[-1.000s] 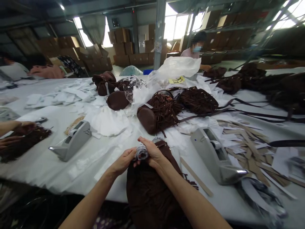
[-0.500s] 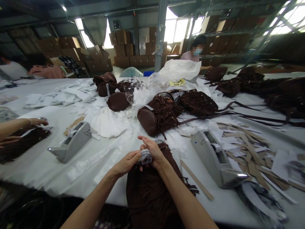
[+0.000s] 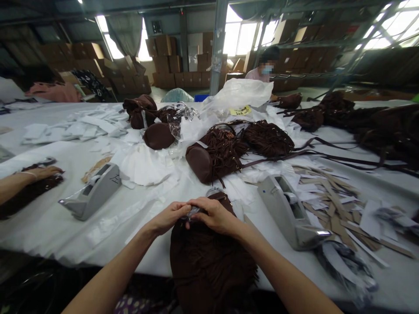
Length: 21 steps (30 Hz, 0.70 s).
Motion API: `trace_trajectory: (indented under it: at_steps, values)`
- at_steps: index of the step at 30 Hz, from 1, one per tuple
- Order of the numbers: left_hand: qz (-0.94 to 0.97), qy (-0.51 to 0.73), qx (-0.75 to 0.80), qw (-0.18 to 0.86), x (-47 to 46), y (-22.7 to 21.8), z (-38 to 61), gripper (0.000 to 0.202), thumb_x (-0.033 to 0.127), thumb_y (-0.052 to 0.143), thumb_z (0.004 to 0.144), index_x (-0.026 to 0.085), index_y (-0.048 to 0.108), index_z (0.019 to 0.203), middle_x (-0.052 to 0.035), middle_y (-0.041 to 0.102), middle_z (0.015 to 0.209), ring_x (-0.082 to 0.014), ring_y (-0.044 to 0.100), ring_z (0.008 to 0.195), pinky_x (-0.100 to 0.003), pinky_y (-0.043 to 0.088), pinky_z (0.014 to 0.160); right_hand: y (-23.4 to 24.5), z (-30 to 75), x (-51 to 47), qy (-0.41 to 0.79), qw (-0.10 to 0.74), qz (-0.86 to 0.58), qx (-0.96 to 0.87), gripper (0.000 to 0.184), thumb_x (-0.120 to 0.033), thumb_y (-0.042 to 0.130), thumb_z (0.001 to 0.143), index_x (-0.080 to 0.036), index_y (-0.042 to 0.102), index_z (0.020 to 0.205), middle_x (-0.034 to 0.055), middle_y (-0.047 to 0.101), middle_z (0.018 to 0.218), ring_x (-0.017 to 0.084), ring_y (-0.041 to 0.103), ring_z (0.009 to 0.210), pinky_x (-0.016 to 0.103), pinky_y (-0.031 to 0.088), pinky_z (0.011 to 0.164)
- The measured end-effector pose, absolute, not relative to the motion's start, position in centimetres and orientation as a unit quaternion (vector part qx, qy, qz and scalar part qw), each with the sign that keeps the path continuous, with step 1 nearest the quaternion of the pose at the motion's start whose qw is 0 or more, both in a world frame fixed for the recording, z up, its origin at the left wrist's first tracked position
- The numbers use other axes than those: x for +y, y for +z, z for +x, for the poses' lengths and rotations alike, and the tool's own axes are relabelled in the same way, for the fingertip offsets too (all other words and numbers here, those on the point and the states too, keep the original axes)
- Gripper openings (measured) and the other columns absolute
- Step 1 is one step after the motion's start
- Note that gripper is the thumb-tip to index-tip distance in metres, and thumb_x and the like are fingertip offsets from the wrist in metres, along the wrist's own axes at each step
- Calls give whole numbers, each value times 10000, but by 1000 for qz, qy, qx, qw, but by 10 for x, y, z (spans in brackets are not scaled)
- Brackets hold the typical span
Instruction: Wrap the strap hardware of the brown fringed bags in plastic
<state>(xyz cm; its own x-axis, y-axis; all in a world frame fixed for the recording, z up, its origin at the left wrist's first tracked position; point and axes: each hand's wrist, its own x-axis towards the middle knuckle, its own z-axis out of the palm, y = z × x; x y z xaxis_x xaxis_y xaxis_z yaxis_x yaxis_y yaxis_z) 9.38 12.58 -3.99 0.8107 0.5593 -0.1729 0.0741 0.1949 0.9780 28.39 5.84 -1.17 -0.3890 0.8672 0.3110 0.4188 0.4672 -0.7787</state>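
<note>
Left grip: our left hand is pinched shut on a crumpled wad of clear wrapping.
Right grip: our right hand is clamped on the same wad, fingertips meeting the left.
Bag: the brown fringed bag lies under both grips on the counter, hanging over its near edge.
Nearby: one tape dispenser sits right of the grips, another tape dispenser left.
Co-worker: a co-worker's hand rests far left.
</note>
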Motion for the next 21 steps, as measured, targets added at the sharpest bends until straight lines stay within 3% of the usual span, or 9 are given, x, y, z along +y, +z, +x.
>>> trace_trajectory:
  at_steps: [3,7,11,16,21]
  values:
    - [600,164,256,740,127,-40,91,478,561,585,832,101,669,732,-50,633,590,-124,516,551,-231,361,562,-9,281,59,319,360,-408,-776,362,-89,537,847,-204,606,1183,62,683,1082,194,622,995,310,459,893]
    - [597,163,258,742,127,-41,90,467,550,587,836,99,682,760,-46,626,545,-129,511,540,-232,355,554,-15,274,63,297,370,-419,-774,509,7,480,730,-191,592,1185,76,663,1090,205,607,1004,333,456,900]
    - [605,171,261,732,127,-40,91,449,536,598,837,102,684,758,-48,643,567,-132,535,584,-227,377,601,-20,273,63,295,392,-423,-762,519,14,476,683,-193,609,1140,68,662,1064,204,603,977,340,460,883]
    - [610,181,280,719,125,-44,91,473,553,567,848,105,668,739,-31,618,567,-112,510,528,-220,351,537,-19,277,58,376,383,-443,-718,397,-119,541,829,-215,602,1210,58,652,1115,196,607,977,313,461,865]
    - [616,178,286,712,124,-42,100,438,533,584,844,108,682,805,-25,613,628,-116,514,515,-237,375,523,-26,271,63,315,398,-479,-717,247,-233,596,863,-211,671,1097,65,653,942,207,602,877,331,464,808]
